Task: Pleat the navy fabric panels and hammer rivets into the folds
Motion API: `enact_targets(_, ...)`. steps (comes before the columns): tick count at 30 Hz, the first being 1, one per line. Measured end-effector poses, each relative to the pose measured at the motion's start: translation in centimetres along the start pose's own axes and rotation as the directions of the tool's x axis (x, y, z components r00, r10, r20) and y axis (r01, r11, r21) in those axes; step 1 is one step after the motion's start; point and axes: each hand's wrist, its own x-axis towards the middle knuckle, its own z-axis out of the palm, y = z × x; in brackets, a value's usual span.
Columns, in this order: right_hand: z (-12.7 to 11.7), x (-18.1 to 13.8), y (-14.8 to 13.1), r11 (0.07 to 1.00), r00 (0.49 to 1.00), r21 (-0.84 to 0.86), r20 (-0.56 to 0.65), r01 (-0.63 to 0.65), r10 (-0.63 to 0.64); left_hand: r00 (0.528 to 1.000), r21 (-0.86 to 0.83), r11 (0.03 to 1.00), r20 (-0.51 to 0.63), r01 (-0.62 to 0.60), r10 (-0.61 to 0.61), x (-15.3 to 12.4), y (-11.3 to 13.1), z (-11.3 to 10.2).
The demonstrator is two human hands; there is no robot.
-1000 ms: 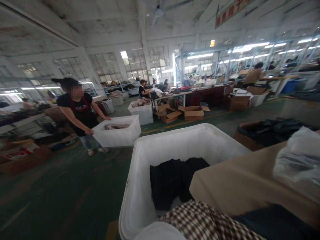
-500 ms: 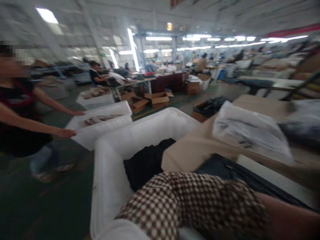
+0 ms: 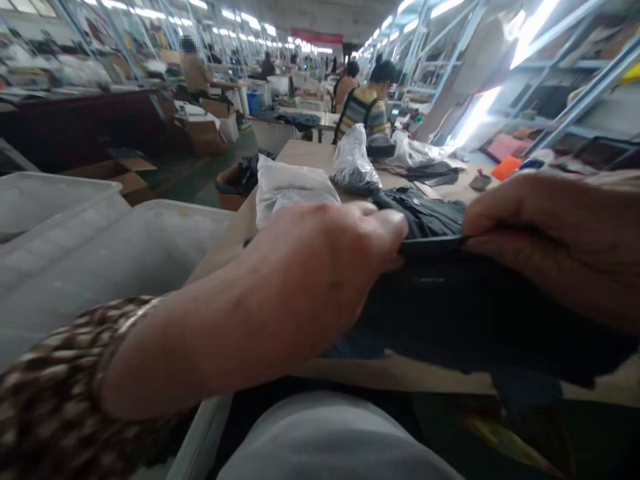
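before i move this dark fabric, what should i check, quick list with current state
1. Left hand on the dark fabric: ok, gripping near the top edge.
2. Right hand on it: ok, pinching the same edge.
3. Top edge straight between the hands: ok, no sag showing.
4. Space beyond the fabric free: not ok, dark cloth and a white plastic bag lie on the table there.
5. Fabric's lower edge off the table: cannot tell, contact isn't visible.
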Motion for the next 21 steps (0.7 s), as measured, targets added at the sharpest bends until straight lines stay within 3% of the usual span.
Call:
enact_targets(2, 1.9, -0.2, -1.3, 0.996, 0.994, 0.047, 0.083, 0.070, -0.073, 0.988, -0.070, 0.995, 0.142, 0.073, -0.062, -1.1, -0.8, 0.3)
enact_targets(4, 4.8, -0.8, -1.0, 0.968, 0.954, 0.248, 0.282, 0.026, -0.098, 0.939, -0.122, 0.975, 0.313, 0.186, -0.140, -2.1, -2.3, 1.4)
enact_targets(7, 10.6, -2.1, 1.3, 0.815, 0.818, 0.504, 0.572, -0.286, -0.067, 0.850, -0.152, 0.940, 0.489, 0.305, -0.197, -3.1, -5.2, 4.7)
enact_targets(9, 14.4, -2.7, 3.1, 0.698, 0.760, 0.552, 0.650, -0.457, -0.016, 0.808, -0.132, 0.939, 0.555, 0.318, -0.195, -3.3, -7.2, 7.5)
enact_targets(11, 17.5, -2.8, 4.5, 0.680, 0.763, 0.532, 0.643, -0.504, 0.062, 0.783, -0.069, 0.951, 0.587, 0.301, -0.205, -3.2, -8.8, 10.1)
enact_targets(13, 19.7, -2.3, 5.4, 0.750, 0.808, 0.474, 0.574, -0.462, 0.135, 0.771, 0.010, 0.961, 0.594, 0.278, -0.229, -2.7, -10.1, 12.3)
enact_targets(18, 22.7, -0.2, 6.7, 0.900, 0.904, 0.309, 0.390, -0.308, 0.175, 0.743, 0.100, 0.947, 0.597, 0.305, -0.303, -1.7, -12.8, 16.3)
enact_targets(21, 24.1, 0.6, 7.0, 0.947, 0.919, 0.197, 0.356, -0.252, 0.171, 0.720, 0.129, 0.932, 0.603, 0.338, -0.345, -1.4, -14.1, 18.0)
